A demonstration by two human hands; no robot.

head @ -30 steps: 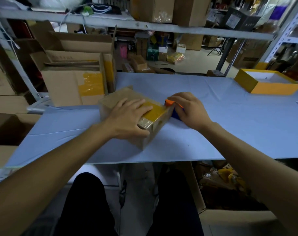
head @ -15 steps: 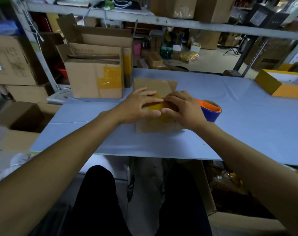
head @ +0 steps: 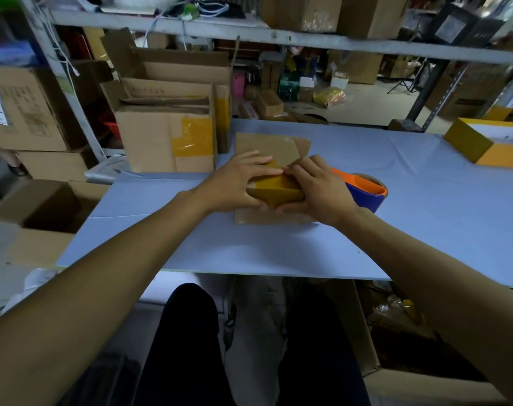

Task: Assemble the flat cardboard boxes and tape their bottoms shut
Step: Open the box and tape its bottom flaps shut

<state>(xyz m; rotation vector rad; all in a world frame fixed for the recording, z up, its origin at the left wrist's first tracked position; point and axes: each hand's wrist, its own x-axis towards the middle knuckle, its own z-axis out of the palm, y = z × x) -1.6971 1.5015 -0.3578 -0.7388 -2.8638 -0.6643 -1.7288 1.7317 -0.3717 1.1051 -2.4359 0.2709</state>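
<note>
A small brown cardboard box (head: pixel 267 148) stands on the blue table (head: pixel 278 247) in front of me, with a strip of yellow tape (head: pixel 274 190) over its top and near side. My left hand (head: pixel 234 183) lies on the box from the left, fingers straight across the tape and thumb against the near face. From the right, my right hand (head: pixel 316 189) presses the tape the same way, its fingertips meeting the left hand's. An orange and blue tape dispenser (head: pixel 363 190) sits on the table just behind my right hand, partly hidden by it.
Taped open cartons (head: pixel 167 136) stand at the table's far left corner. A yellow box lid (head: pixel 483 145) lies at the far right. More cartons (head: pixel 38 212) sit on the floor to the left, another carton (head: pixel 396 347) under the table, and metal shelving (head: pixel 278 39) runs behind.
My right hand let go of the tape dispenser and came onto the box beside the left. The box turned square to me, and both thumbs have slid down its near face.
</note>
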